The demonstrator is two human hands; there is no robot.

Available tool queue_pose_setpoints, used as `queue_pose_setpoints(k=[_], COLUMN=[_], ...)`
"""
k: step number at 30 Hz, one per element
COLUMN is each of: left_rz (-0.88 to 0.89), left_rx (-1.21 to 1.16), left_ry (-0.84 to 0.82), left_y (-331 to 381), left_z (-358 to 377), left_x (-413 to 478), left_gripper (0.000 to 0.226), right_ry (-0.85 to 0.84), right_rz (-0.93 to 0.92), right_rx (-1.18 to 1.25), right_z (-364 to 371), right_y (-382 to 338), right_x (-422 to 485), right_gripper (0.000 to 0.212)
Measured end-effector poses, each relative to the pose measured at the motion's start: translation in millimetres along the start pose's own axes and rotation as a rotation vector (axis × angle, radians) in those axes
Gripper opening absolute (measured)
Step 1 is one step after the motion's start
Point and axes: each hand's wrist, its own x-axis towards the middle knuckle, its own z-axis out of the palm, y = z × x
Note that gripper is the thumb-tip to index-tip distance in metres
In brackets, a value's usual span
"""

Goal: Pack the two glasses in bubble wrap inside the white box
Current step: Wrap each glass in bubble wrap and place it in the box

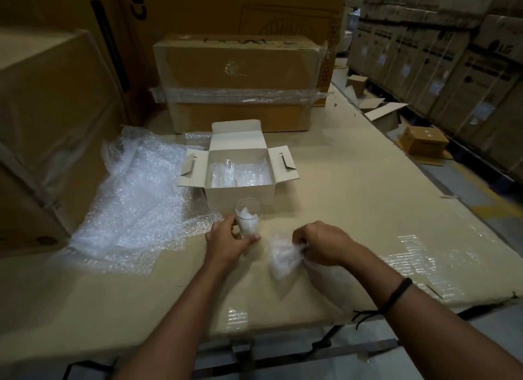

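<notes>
A clear glass (249, 218) stands upright on the cardboard-covered table, with crumpled wrap stuffed inside it. My left hand (226, 239) grips its lower part. To the right, my right hand (319, 245) pinches a crumpled piece of bubble wrap (283, 258) just above the table. Behind the glass sits the open white box (240, 193), flaps spread. A second glass (229, 169) stands in its left half, with bubble wrap around and beside it.
A large sheet of bubble wrap (141, 195) is spread on the table's left. A taped brown carton (237, 82) stands behind the white box, with big cartons (48, 125) at the left. The table edge runs along the right, with small boxes (424, 139) on the floor beyond.
</notes>
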Motion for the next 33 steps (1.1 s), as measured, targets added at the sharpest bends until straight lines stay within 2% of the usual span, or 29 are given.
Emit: queue_pose_setpoints(k=[3, 6, 11, 13, 14, 16, 19, 21, 24, 26, 29, 31, 33], left_rz=[0.010, 0.049, 0.052, 0.052, 0.042, 0.013, 0.001, 0.006, 0.013, -0.009, -0.021, 0.010, 0.038], left_rx=[-0.053, -0.090, -0.102, -0.109, -0.116, -0.141, -0.144, -0.131, -0.155, -0.173, -0.172, -0.147, -0.130], left_ry=[0.017, 0.011, -0.002, 0.003, 0.002, -0.001, 0.000, 0.008, 0.005, 0.002, 0.000, 0.003, -0.004], left_y=[-0.6, 2.6, -2.1, -2.1, -2.4, -4.4, -5.8, -3.1, -1.2, -1.2, -2.4, -6.5, -8.5], left_z=[-0.5, -1.4, -0.3, 0.1, -0.1, -0.3, -0.8, -2.6, -2.3, -2.1, -1.5, 0.6, 2.0], left_x=[-1.8, -4.3, -1.6, -1.6, -2.1, -1.5, 0.2, 0.6, 0.2, 0.7, 1.6, 3.7, 4.4], left_gripper=[0.059, 0.060, 0.061, 0.061, 0.061, 0.060, 0.045, 0.039, 0.046, 0.047, 0.051, 0.058, 0.054], right_ry=[0.233, 0.429, 0.563, 0.611, 0.641, 0.678, 0.634, 0.535, 0.228, 0.135, 0.200, 0.289, 0.407], right_rz=[0.089, 0.236, 0.206, 0.182, 0.187, 0.176, -0.067, -0.230, -0.300, -0.269, -0.232, -0.191, -0.146], right_rx=[0.421, 0.909, 1.559, 1.623, 1.536, 1.130, 0.324, -0.042, -0.140, -0.145, -0.258, -0.266, -0.214], right_z=[-10.1, -23.8, -54.5, -55.3, -51.2, -40.5, -30.1, -39.0, -57.4, -62.5, -58.9, -54.8, -52.5], right_y=[3.8, -0.1, -38.4, -54.2, -60.8, -69.1, -71.0, -69.1, -60.7, -59.9, -72.4, -80.6, -85.3], right_x=[6.9, 16.6, 35.3, 46.9, 52.9, 61.0, 60.6, 56.4, 50.9, 48.1, 49.4, 55.3, 60.9], right_gripper=[0.006, 0.008, 0.014, 0.013, 0.012, 0.009, 0.014, 0.024, 0.036, 0.043, 0.052, 0.044, 0.026])
